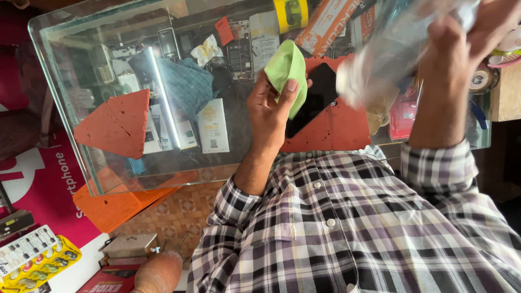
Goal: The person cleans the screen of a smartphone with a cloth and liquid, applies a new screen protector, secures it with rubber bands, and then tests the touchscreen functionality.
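My left hand (271, 106) is closed on a folded light green cloth (287, 73) and hovers over the left end of a black phone (315, 97). The phone lies screen-up on a red-orange foam mat (339, 127) on a glass counter (81, 130). My right hand (461, 38) is raised at the upper right, gripping a clear plastic bottle (380, 54) that is blurred and tilted down toward the phone. My checked shirt fills the lower right.
A triangular red foam piece (116, 125) lies on the glass at left. Under the glass are boxes, phone parts and a blue checked cloth (182, 87). A yellow tape roll (290, 13) and packets sit at the far edge. Trays and boxes (38, 258) lie lower left.
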